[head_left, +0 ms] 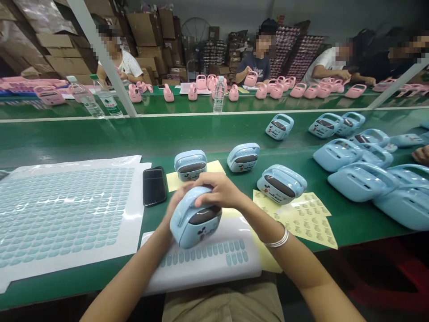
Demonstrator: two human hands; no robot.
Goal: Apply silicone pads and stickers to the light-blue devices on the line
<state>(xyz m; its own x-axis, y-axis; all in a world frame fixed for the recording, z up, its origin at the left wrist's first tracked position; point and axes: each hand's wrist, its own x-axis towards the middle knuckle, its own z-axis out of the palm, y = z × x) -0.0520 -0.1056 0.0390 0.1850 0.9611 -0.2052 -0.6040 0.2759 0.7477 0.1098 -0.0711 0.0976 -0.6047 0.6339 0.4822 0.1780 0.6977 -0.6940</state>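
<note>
A light-blue plastic case (187,228) with a carry handle, a dark oval panel and a cartoon print is held tilted above a white sheet (208,273) of small pale-blue oval stickers. My left hand (174,203) grips its far left side, with most of its fingers hidden behind the case. From the right, my right hand (219,188) closes round the top by the handle, thumb pressed on the upper surface. Just beyond my hands, a matching blue case (191,163) stands on yellow paper (216,167).
A large sticker sheet (67,214) and a black phone (154,186) lie to the left. More blue cases (362,181) crowd the right, near yellow sticker sheets (301,217). Water bottles (219,96) stand along the divider. Across it, several people handle pink cases (276,91).
</note>
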